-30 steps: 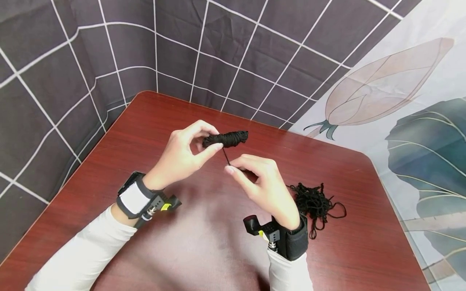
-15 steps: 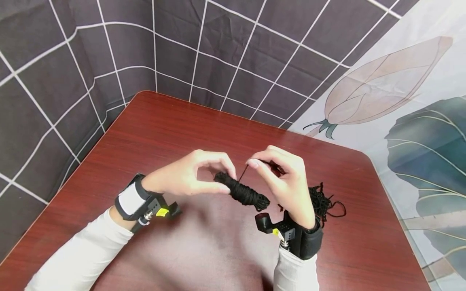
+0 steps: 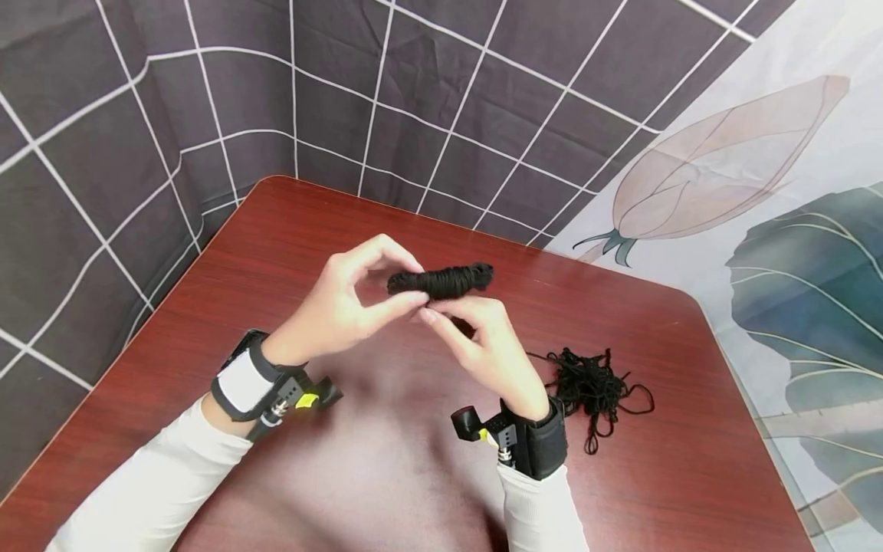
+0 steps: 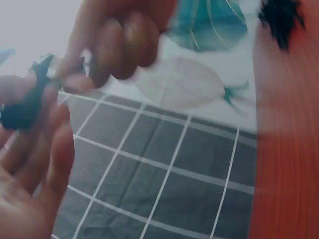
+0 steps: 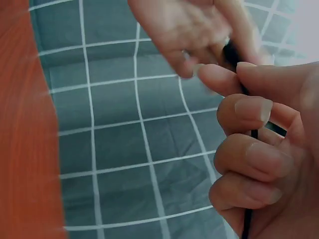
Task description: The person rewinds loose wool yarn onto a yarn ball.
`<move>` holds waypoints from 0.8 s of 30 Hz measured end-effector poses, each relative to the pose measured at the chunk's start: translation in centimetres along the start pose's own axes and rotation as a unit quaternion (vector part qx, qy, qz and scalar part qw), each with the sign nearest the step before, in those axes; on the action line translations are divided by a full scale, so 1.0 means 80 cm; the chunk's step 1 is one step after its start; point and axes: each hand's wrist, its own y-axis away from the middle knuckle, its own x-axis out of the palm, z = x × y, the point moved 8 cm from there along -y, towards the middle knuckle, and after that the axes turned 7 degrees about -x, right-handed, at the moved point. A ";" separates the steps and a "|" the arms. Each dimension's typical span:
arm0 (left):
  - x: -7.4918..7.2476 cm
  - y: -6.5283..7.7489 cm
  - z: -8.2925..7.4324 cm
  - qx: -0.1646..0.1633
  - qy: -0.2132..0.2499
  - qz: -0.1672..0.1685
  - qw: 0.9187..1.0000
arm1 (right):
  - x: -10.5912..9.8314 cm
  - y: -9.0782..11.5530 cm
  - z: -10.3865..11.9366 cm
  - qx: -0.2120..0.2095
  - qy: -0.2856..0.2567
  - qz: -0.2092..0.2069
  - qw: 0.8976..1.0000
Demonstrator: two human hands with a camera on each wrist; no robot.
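Note:
A bundle of black cord [image 3: 451,282], wound tightly round its middle, is held above the table. My left hand [image 3: 341,295] grips its left end between thumb and fingers. Just below the bundle, my right hand [image 3: 483,341] pinches the loose black cord [image 5: 254,134], which runs down through its curled fingers in the right wrist view. The two thumbs almost meet under the bundle. In the left wrist view the bundle [image 4: 22,112] is blurred and partly covered by the fingers.
A loose tangle of black cord [image 3: 593,387] lies on the reddish-brown table [image 3: 310,222], right of my right forearm. A dark grid-patterned cloth [image 3: 331,100] hangs behind the table, and a white cloth with plant prints [image 3: 690,184] hangs at the right.
Half a second ago the bundle was lower and tilted, with the right hand pulling cord up and right. Now the bundle is raised and nearly level, and the right hand is back down-left beneath it.

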 end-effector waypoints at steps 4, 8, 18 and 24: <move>-0.005 -0.004 -0.006 -0.009 -0.087 -0.026 0.996 | -0.002 -0.002 0.024 -0.023 0.028 0.009 0.999; -0.002 -0.004 -0.004 -0.019 -0.109 -0.005 0.994 | -0.023 -0.002 0.037 -0.026 0.036 -0.030 0.999; 0.029 0.002 -0.001 -0.028 -0.025 0.154 0.987 | -0.072 0.003 0.041 -0.022 -0.002 -0.129 0.991; 0.040 0.009 -0.011 -0.027 0.071 0.206 0.976 | -0.067 -0.004 0.035 -0.014 -0.042 -0.125 0.991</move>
